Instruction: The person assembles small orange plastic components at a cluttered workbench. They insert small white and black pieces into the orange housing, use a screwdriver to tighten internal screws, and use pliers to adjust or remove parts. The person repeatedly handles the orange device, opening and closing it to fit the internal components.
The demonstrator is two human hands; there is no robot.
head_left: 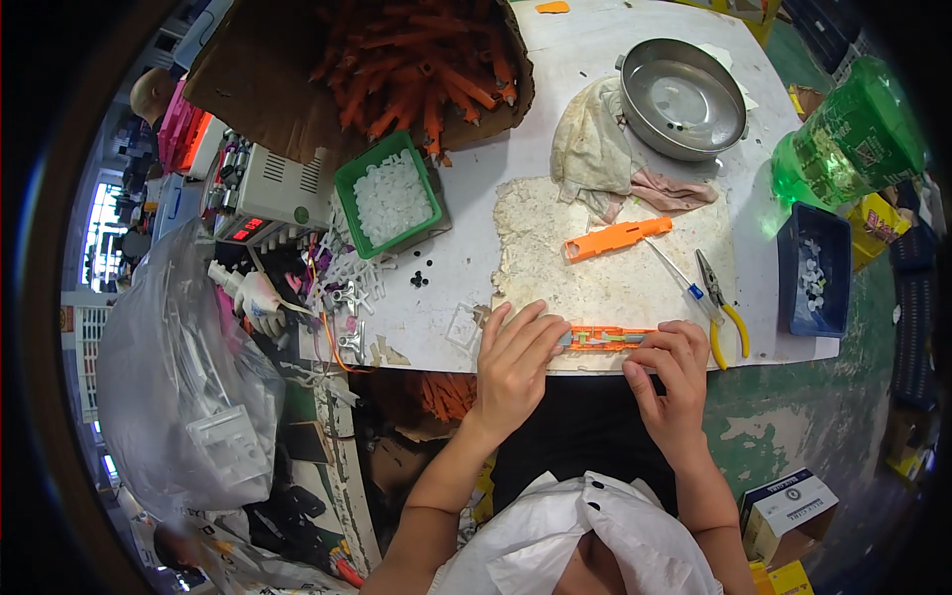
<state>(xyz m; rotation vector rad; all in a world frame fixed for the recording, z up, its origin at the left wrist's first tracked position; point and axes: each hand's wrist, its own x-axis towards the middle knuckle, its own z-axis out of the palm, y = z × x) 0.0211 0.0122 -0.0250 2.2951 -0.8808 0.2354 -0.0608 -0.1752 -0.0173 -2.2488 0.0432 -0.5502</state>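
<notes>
Near the table's front edge lies a long orange plastic casing (605,338), its inner side up, with grey and pale greenish parts inside. My left hand (521,362) grips its left end, fingers bent over it. My right hand (672,365) holds the right end between thumb and fingers, which hide that end. A second orange casing piece (617,239) lies beyond, outer side up. Next to it rests a screwdriver (684,278) with a blue and clear handle. Pliers with yellow handles (731,322) lie to the right of my right hand.
A green tray of white plastic pieces (429,198) and a box of orange casings (218,84) stand back left. Farther right are a metal bowl (684,99), a rag (592,139), a green bottle (858,134) and a blue tray (818,317). Small black parts (419,281) lie at left.
</notes>
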